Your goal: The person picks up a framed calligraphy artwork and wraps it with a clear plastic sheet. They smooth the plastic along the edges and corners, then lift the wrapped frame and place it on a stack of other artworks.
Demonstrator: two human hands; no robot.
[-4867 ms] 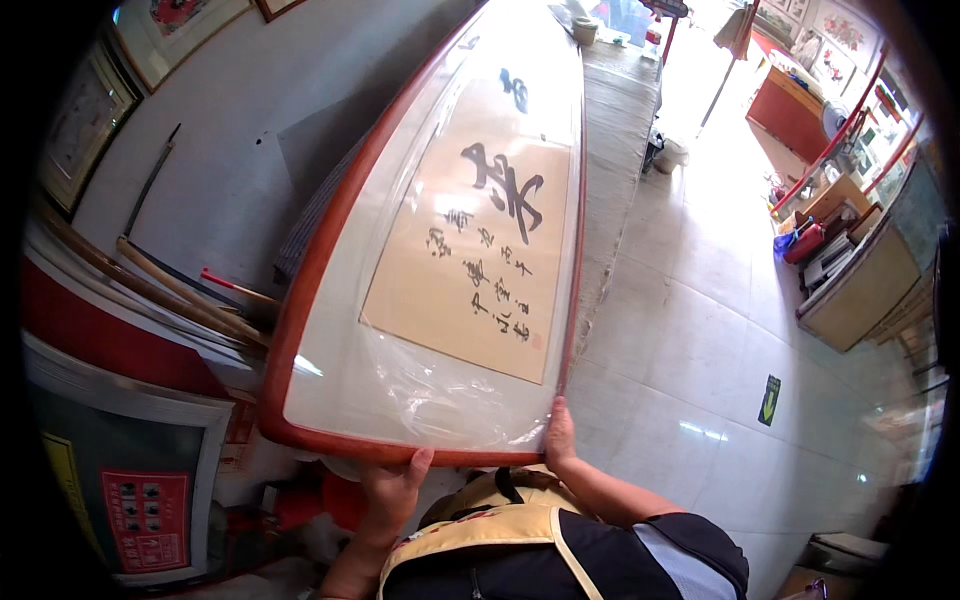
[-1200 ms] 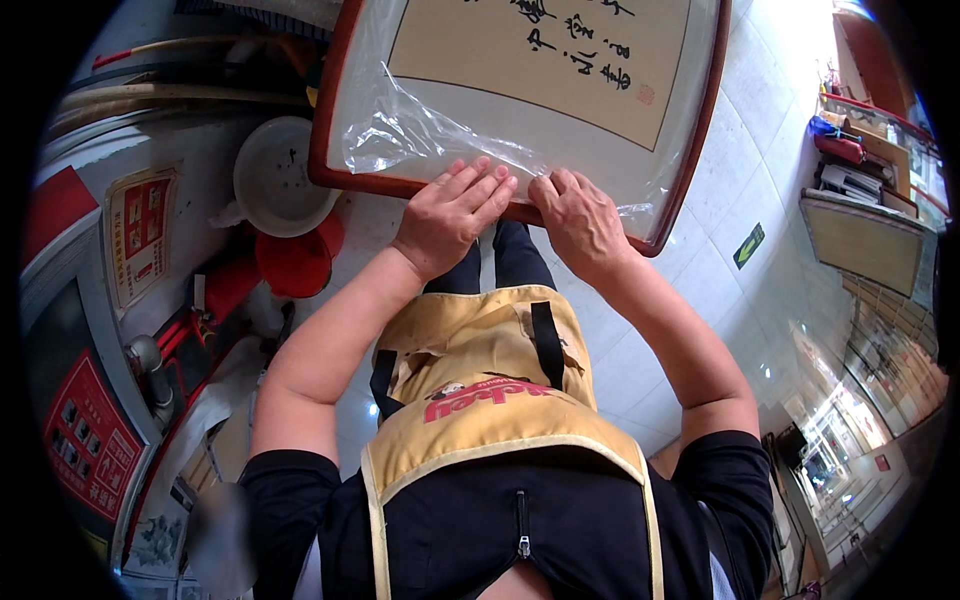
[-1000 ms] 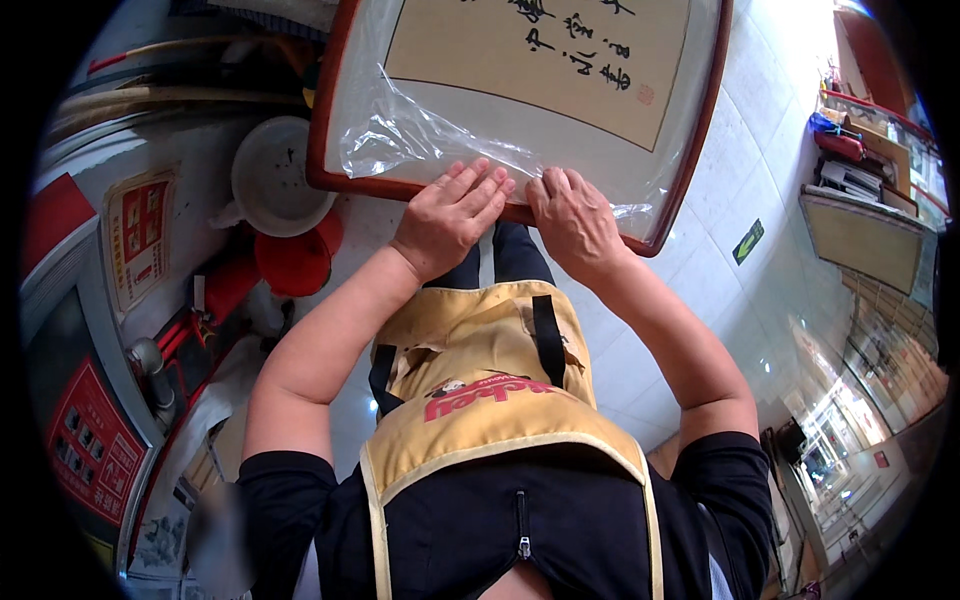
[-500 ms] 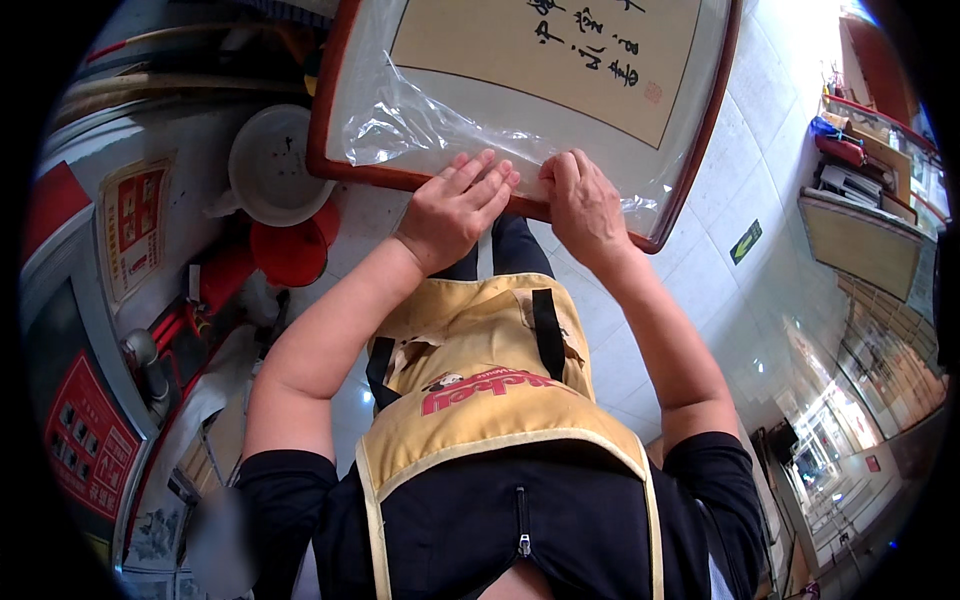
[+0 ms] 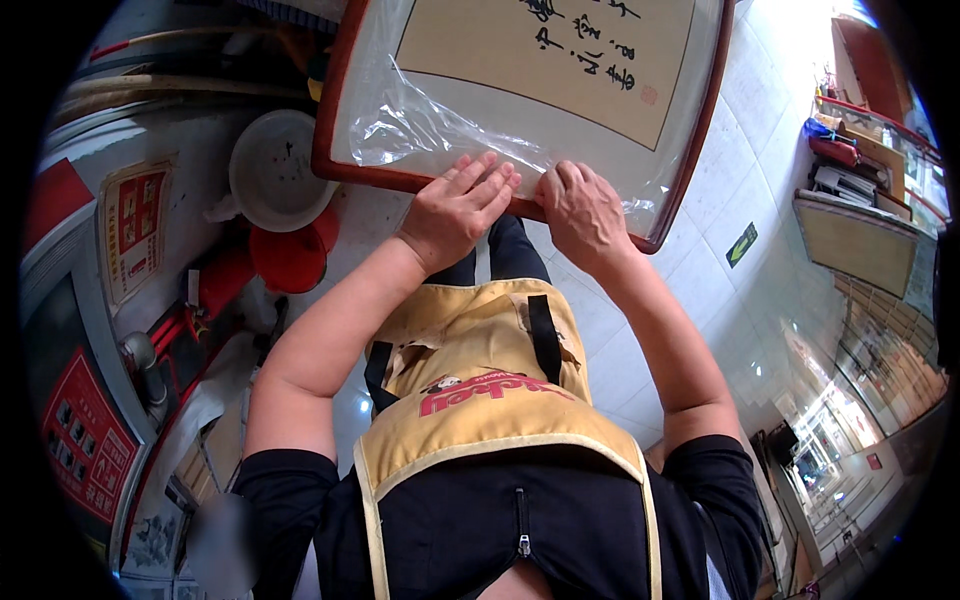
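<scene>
A large picture frame [image 5: 681, 185] with a red-brown wooden border lies in front of me, its near edge toward my body. Inside it is a beige calligraphy sheet [image 5: 480, 50] with dark brushwork and a small red seal, set on a pale mount. Clear plastic film [image 5: 400, 125] covers it, wrinkled and shiny along the near left part. My left hand [image 5: 460, 213] lies over the near edge, fingers stretched out and resting on the film. Close to its right, my right hand [image 5: 588, 215] has its fingers curled at the same edge, pinching the film; its fingertips are hidden.
To the left stand a white basin [image 5: 262, 178] and a red bucket [image 5: 290, 262] beneath it. Long poles [image 5: 150, 85] lie at the back left. On the right are a floor arrow sign [image 5: 741, 245] and a cabinet [image 5: 855, 235] with goods on top.
My right hand has turned slightly, its knuckles now lower and nearer to me. The left hand stays nearly in place on the frame's edge. The frame shifts only slightly in view.
</scene>
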